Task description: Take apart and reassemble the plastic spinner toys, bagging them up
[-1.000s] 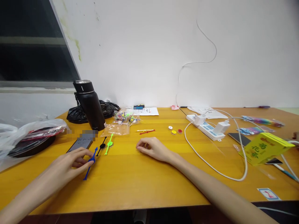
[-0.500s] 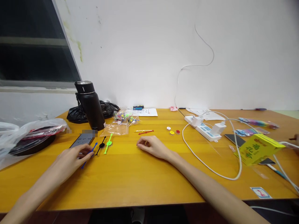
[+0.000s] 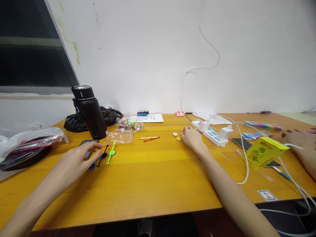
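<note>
My left hand (image 3: 82,156) hovers over the blue arrow spinner (image 3: 92,166), fingers apart, partly covering it. To its right lie a black arrow spinner (image 3: 104,155) and a bright green one (image 3: 112,152). Over on the right, my right hand (image 3: 194,140) is lowered to the table with its fingers curled, beside a yellow disc (image 3: 178,139) and a white disc (image 3: 175,134). No red disc shows there now; the spot is under my fingers, and their tips are hidden. A yellow arrow (image 3: 149,138) and a red arrow (image 3: 151,139) lie between my hands.
A black bottle (image 3: 90,113) and a phone (image 3: 87,144) stand and lie by my left hand. Bags of small parts (image 3: 129,123) are behind. A power strip (image 3: 214,136), cables and a yellow box (image 3: 264,153) sit right. Another person's hand (image 3: 300,144) rests far right.
My left hand has let go of the blue spinner, which now lies beside the black one. My right hand has moved right and away from me to the discs, covering the red one.
</note>
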`<action>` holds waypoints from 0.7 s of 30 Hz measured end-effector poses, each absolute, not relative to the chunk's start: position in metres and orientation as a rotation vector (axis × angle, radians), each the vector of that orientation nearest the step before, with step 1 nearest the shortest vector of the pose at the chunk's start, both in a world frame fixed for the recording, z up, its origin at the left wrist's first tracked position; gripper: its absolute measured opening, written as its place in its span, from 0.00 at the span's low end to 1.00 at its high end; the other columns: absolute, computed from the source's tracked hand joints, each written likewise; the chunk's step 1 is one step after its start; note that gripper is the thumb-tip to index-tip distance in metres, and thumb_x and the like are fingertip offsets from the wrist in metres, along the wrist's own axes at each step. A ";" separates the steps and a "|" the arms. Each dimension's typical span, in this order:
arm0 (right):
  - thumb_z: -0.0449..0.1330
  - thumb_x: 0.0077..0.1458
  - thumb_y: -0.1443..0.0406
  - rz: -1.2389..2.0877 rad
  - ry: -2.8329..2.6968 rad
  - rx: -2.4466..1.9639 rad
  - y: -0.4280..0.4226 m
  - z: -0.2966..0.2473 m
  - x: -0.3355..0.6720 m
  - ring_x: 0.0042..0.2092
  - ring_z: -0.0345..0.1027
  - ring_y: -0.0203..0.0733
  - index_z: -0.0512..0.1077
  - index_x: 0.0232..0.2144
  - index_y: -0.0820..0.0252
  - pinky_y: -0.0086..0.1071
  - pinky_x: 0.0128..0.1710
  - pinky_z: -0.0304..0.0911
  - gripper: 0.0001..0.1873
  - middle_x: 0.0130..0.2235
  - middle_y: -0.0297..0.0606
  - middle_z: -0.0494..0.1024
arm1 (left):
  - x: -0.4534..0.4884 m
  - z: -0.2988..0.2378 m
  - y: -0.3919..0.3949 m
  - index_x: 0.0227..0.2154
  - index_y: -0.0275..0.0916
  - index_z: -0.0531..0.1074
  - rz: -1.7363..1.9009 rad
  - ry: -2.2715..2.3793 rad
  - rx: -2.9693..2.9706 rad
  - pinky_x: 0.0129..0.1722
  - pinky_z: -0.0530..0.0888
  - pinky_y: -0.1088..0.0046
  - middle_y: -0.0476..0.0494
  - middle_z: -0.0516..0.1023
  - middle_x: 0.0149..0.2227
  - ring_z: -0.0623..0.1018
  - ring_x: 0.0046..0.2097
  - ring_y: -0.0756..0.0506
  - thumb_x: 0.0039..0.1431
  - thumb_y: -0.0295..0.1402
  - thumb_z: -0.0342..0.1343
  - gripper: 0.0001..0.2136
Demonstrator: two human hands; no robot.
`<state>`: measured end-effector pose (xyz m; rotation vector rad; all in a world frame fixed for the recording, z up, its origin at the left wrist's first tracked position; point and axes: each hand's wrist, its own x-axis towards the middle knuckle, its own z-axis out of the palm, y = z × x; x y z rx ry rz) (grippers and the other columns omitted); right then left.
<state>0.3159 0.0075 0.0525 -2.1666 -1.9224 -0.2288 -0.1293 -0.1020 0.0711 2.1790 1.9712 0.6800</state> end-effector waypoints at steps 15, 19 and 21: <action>0.54 0.63 0.68 -0.057 -1.946 -1.728 0.006 0.049 0.285 0.40 0.71 0.41 0.70 0.40 0.63 0.32 0.42 0.62 0.06 0.45 0.46 0.75 | 0.006 0.061 -0.050 0.46 0.43 0.74 0.787 1.096 2.087 0.44 0.76 0.65 0.41 0.78 0.50 0.79 0.46 0.42 0.65 0.39 0.53 0.11; 0.57 0.63 0.65 0.485 -2.025 -1.031 -0.004 0.035 0.246 0.38 0.71 0.37 0.71 0.39 0.59 0.30 0.40 0.67 0.04 0.41 0.38 0.76 | 0.022 0.024 -0.039 0.52 0.42 0.67 0.935 0.825 1.623 0.48 0.77 0.62 0.35 0.71 0.60 0.79 0.50 0.42 0.63 0.40 0.58 0.17; 0.59 0.62 0.63 0.668 -2.040 -0.882 -0.012 0.026 0.229 0.39 0.72 0.37 0.73 0.40 0.59 0.31 0.41 0.69 0.06 0.42 0.38 0.76 | 0.021 0.009 -0.034 0.53 0.42 0.66 0.937 0.747 1.485 0.51 0.76 0.60 0.35 0.73 0.58 0.80 0.48 0.43 0.61 0.40 0.61 0.20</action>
